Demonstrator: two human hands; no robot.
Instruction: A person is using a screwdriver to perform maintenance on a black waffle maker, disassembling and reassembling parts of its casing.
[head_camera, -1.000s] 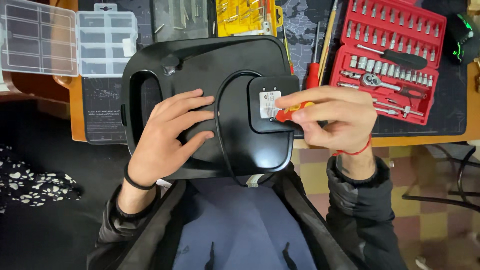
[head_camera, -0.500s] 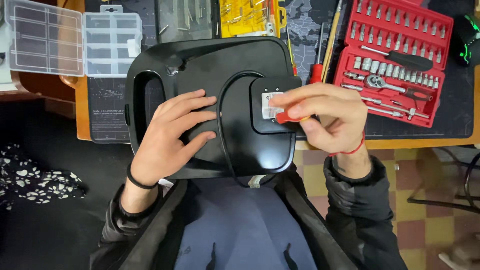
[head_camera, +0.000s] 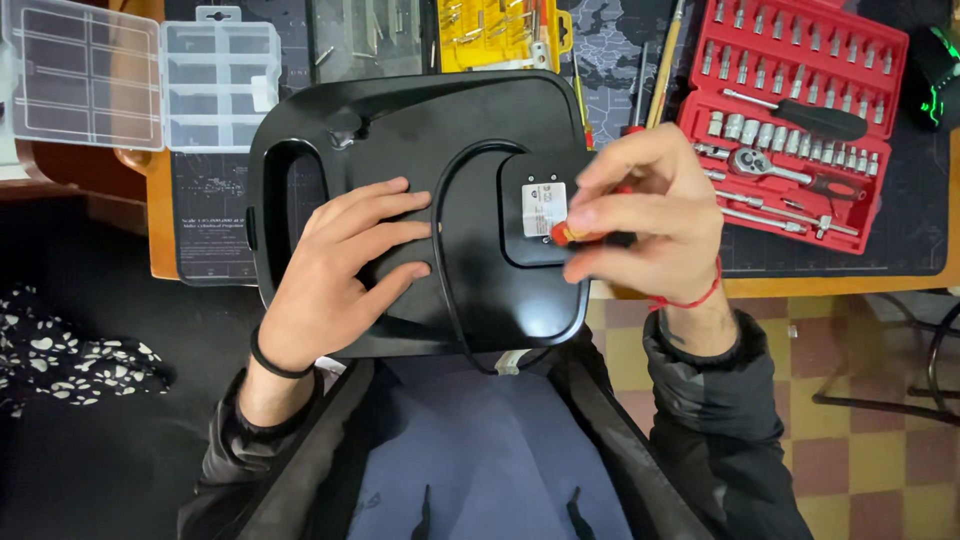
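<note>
White rectangular label (head_camera: 543, 209) on black appliance's raised square panel, centre. Yellow blister package (head_camera: 497, 33) at top edge. Clear plastic compartment boxes (head_camera: 140, 75) top left.

The black appliance (head_camera: 430, 150) lies base-up, half on the table edge, half over the lap. A red-handled screwdriver (head_camera: 566, 233) points at its white-labelled panel.

Dark padded jacket sleeves, black band on left wrist (head_camera: 275, 362) (thin), red string on right wrist (head_camera: 690, 298)

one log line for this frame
left hand: flat on black appliance | right hand: shut on red screwdriver at label plate
</note>
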